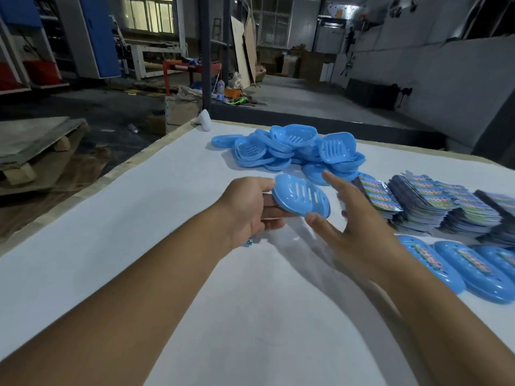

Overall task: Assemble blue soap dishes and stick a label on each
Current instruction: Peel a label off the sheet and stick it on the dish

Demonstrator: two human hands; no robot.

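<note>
I see the white tabletop (145, 246) reaching to its pale wooden left edge, which runs diagonally toward the far corner; the wide near and left part of it is bare, so there is much open room there. On the far side lies the heap of blue dish parts (289, 149), and at the right the stacks of labels (434, 204) stand close to the edge of my view. Below them, a row of labelled dishes (457, 263) lies flat, near my right forearm.

My left hand (248, 210) holds one slotted blue soap dish (299, 195) above the tabletop, between the heap and me. The thumb is on its upper rim and the curled fingers are under it, so this grip is clamped on the dish. My right hand (351, 227) is just beside the dish with fingers spread and straight; the thumb tip is almost at the dish's lower edge, but I cannot tell whether it touches. It is a little blurred.

Beyond the tabletop is a dim workshop floor with a wooden pallet (36, 151) at the left.
</note>
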